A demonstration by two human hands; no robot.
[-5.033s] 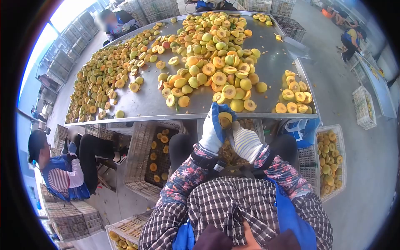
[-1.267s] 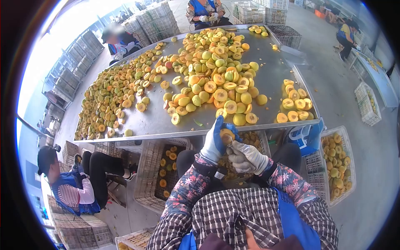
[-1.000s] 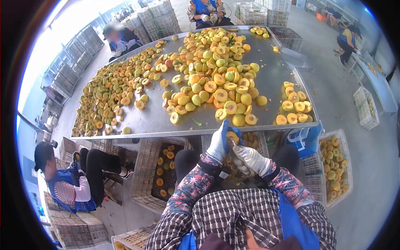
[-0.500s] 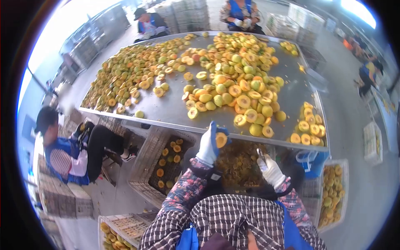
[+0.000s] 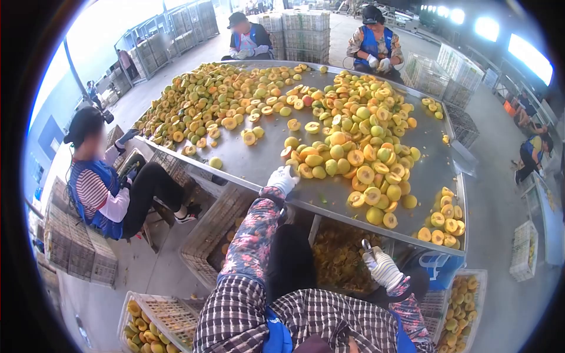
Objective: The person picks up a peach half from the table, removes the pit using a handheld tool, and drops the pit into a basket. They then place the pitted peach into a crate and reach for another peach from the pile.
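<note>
at twelve o'clock my left hand (image 5: 282,178) lies loosely curled on the steel table (image 5: 259,159) beside halved peaches (image 5: 310,160); at four, my right hand (image 5: 382,267) pinches a small tool (image 5: 366,244).

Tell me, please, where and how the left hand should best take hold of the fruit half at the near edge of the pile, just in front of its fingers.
The left hand probably does best cupping the fruit half over its rounded sides, coming from above on the near, table-edge side. That side faces bare metal table, while other fruit crowds it behind and to the right.
</note>
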